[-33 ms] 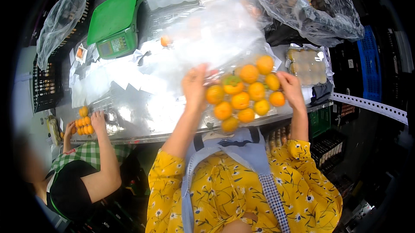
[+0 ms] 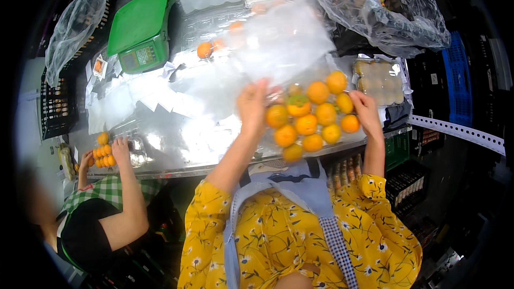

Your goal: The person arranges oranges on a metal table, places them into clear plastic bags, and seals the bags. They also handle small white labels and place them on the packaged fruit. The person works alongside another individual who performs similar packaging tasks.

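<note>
Clear tray of orange fruit, one: is sitting between right fingers, clamping its right edge, and left fingers, blurring beside its left edge, closure unclear. Probably weighing down, flexing, bruising easily; opposite edges are offering the safest hold.

Clear pack of fruit: thin, see-through plastic, glossy. Held by both sides between hands, near front edge of table, right of that edge's middle. Contact with table: cannot tell. Fruit round, smooth, orange, a few yellower; about a dozen showing, single layer, packed close in staggered rows. One fruit, toward upper left of group, shows green calyx. Lowest fruit sits closest to table's front edge. Left side of pack blurred; whether lid closed, cannot tell.
</note>
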`<state>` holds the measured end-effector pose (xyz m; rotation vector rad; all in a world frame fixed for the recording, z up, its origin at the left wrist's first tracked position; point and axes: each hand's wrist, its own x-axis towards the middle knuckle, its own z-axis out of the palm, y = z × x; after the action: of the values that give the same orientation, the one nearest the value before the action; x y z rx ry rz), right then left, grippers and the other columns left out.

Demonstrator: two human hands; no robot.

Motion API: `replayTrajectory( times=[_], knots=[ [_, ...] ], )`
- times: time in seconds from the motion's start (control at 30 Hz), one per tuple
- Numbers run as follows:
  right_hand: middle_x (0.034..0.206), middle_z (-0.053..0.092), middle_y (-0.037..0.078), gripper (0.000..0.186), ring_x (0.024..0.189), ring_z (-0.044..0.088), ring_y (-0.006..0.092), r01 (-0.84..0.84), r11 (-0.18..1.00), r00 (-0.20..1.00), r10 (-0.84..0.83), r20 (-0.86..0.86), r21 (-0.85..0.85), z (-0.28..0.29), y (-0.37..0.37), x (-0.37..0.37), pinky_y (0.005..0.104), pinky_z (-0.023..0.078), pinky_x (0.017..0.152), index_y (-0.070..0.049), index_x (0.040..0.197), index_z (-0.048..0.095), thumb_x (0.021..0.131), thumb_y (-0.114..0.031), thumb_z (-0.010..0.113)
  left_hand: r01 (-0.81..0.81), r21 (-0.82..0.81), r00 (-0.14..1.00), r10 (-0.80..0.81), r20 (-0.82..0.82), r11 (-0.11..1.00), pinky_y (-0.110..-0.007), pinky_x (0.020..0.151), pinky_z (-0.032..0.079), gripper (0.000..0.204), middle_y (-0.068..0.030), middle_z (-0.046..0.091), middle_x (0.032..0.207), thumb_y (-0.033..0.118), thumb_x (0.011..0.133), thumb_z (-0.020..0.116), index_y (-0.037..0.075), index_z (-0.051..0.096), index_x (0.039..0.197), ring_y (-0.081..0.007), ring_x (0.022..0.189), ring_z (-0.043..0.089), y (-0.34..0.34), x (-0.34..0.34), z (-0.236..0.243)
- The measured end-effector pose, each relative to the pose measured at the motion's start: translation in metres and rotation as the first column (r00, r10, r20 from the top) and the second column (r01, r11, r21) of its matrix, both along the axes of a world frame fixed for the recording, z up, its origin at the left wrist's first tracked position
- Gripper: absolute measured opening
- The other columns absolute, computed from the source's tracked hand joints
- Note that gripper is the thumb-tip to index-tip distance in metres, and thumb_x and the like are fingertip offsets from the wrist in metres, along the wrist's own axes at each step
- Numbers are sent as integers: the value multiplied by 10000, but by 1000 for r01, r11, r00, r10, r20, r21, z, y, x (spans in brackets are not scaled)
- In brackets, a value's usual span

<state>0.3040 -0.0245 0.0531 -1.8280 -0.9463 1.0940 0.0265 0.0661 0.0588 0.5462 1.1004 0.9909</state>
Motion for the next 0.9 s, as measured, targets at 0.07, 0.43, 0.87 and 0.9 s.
replayTrajectory(
  times=[0.07, 0.43, 0.87, 0.9],
  knots=[
    [750, 554, -38, 300, 684, 458, 58, 49, 998, 998, -48, 33, -48, -14, -21, 47, 231, 386, 599, 33, 957, 648, 932, -254, 566, 36, -15, 994, -34, 106, 999, -343, 607, 577, 273, -173, 612, 989, 199, 902, 626, -54, 565, 985, -243, 852, 655, -9, 46, -29],
    [916, 669, 193, 281, 860, 647, 304, 20, 996, 873, 24, 488, -87, -34, -9, 70, 345, 478, 779, -7, 1020, 660, 891, -237, 564, 37, -132, 997, -28, 73, 991, -292, 857, 484, 320, -110, 602, 1077, 187, 881, 643, 2, 514, 1109, -169, 969, 592, -29, 89, -68],
    [931, 648, 224, 254, 905, 607, 412, -37, 992, 714, 108, 691, -117, -41, 0, 61, 432, 474, 781, -42, 1007, 672, 892, -235, 555, 207, 152, 627, -12, -779, 967, -324, 776, 504, 518, -128, 607, 1055, 146, 785, 727, -51, 486, 1199, -196, 903, 604, -46, -39, -30],
    [936, 641, 229, 259, 907, 599, 422, -56, 992, 705, 120, 699, -114, -45, -1, 64, 440, 472, 780, -45, 1006, 670, 896, -245, 547, 185, 221, 516, 97, -851, 958, -340, 755, 500, 494, -137, 608, 1033, 153, 795, 711, -50, 488, 1186, -220, 872, 603, -50, -51, -46]
  ],
)
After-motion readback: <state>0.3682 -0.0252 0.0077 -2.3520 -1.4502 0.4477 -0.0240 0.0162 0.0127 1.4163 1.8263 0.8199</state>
